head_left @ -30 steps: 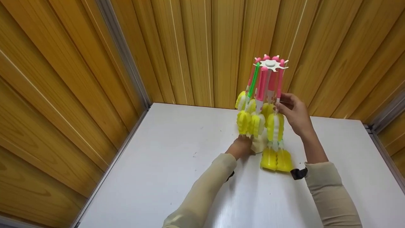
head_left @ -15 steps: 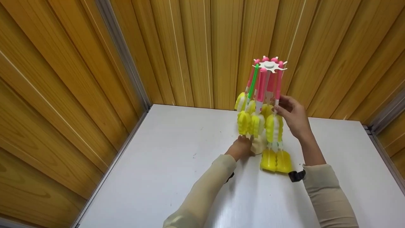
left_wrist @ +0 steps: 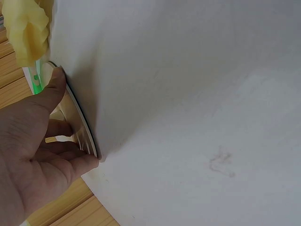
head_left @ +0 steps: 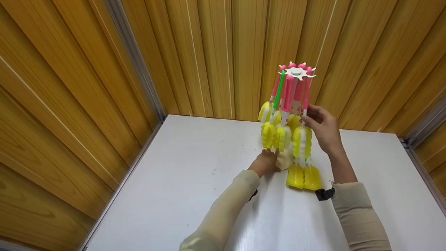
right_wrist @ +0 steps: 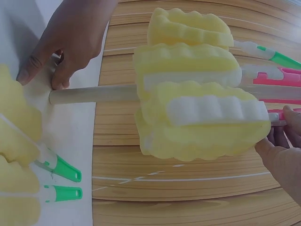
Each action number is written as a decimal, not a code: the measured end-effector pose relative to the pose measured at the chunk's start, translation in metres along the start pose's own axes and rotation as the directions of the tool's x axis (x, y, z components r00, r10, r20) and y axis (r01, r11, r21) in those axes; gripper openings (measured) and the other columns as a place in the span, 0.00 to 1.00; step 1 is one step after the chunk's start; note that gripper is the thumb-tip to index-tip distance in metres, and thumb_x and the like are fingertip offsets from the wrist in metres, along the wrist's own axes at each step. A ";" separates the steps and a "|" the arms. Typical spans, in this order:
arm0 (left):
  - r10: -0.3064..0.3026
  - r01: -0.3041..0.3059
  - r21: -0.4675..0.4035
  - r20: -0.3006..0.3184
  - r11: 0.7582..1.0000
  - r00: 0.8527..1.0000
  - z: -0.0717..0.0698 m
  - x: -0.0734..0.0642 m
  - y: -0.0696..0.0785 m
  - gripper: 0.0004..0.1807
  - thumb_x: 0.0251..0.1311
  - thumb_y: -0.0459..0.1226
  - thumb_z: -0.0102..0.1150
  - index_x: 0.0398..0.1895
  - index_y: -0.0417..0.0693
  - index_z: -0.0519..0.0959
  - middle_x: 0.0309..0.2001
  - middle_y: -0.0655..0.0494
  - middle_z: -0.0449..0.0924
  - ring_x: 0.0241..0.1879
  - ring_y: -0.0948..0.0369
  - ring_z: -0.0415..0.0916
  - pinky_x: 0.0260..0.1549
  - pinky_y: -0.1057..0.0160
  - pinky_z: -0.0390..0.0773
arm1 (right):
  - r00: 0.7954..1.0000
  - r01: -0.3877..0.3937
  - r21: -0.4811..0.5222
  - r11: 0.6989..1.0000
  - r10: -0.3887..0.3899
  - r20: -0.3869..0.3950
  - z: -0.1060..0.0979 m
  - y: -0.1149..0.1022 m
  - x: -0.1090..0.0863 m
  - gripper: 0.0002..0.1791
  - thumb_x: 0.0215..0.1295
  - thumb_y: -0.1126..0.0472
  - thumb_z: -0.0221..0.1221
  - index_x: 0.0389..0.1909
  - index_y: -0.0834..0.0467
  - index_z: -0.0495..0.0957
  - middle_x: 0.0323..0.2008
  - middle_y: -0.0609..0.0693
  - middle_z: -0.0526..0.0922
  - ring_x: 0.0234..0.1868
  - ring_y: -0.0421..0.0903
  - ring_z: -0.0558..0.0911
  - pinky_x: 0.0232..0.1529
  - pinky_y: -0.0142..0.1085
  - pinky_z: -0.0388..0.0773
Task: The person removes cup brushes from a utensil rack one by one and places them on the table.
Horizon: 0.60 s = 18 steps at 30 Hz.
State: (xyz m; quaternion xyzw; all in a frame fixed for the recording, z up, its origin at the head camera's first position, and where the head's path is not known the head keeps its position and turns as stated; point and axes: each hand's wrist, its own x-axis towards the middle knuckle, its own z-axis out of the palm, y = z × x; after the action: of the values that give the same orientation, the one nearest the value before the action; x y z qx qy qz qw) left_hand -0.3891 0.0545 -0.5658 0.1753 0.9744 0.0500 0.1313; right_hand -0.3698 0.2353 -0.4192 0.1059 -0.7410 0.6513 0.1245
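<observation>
A tall display stand, with a white hooked rack [head_left: 296, 72] on top, carries several hanging sponge bottle brushes, mostly pink-handled, one green-handled [head_left: 278, 90]. My left hand [head_left: 263, 163] grips the rim of its round base [left_wrist: 77, 113] between thumb and fingers. With my right hand [head_left: 325, 130] I pinch the neck of a pink-handled sponge brush [head_left: 301, 143], which hangs on the rack's right side. In the right wrist view, the stand's pole [right_wrist: 94, 95] rises from the base behind the yellow-and-white sponges. My right fingers [right_wrist: 277, 150] are partly hidden by the brush.
Two loose green-handled sponge brushes [head_left: 304, 177] sit on the white table [head_left: 181, 174], in front of the stand and below my right hand. Wood-patterned panels [head_left: 223, 52] close off the back and the left side. Faint marks [left_wrist: 222, 162] show on the tabletop.
My right hand and forearm have shifted slightly left, and the pinched brush has turned a little. My left hand keeps its grip on the base.
</observation>
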 end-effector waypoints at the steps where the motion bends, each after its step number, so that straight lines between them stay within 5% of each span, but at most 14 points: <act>1: 0.000 0.000 0.003 0.001 1.000 1.000 0.000 0.000 0.000 0.47 0.65 0.57 0.63 0.82 0.60 0.53 0.76 0.51 0.61 0.73 0.55 0.62 0.68 0.59 0.67 | 1.000 0.001 0.004 1.000 -0.001 -0.007 0.000 0.000 0.000 0.28 0.71 0.57 0.63 0.68 0.61 0.72 0.60 0.59 0.76 0.56 0.46 0.77 0.51 0.27 0.80; 8: 0.047 -0.044 0.109 -0.023 0.993 0.999 0.002 0.003 0.000 0.47 0.64 0.59 0.62 0.81 0.55 0.55 0.70 0.50 0.69 0.68 0.55 0.68 0.64 0.63 0.71 | 0.999 0.031 0.026 0.999 -0.030 -0.031 0.002 -0.001 -0.001 0.27 0.69 0.60 0.64 0.67 0.64 0.73 0.56 0.58 0.77 0.52 0.47 0.79 0.48 0.28 0.82; 18: 0.001 -0.001 0.002 -0.013 1.000 1.000 0.000 0.000 0.000 0.42 0.63 0.57 0.66 0.77 0.56 0.64 0.71 0.54 0.69 0.66 0.58 0.69 0.65 0.61 0.71 | 0.999 0.018 0.017 1.000 -0.017 -0.045 0.005 -0.005 -0.002 0.28 0.71 0.58 0.63 0.67 0.64 0.72 0.57 0.58 0.77 0.53 0.47 0.79 0.49 0.28 0.81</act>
State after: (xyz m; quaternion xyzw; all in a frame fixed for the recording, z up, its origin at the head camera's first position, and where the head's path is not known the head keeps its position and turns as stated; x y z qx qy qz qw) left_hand -0.3894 0.0543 -0.5659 0.1756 0.9752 0.0502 0.1248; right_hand -0.3666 0.2300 -0.4158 0.0988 -0.7314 0.6587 0.1460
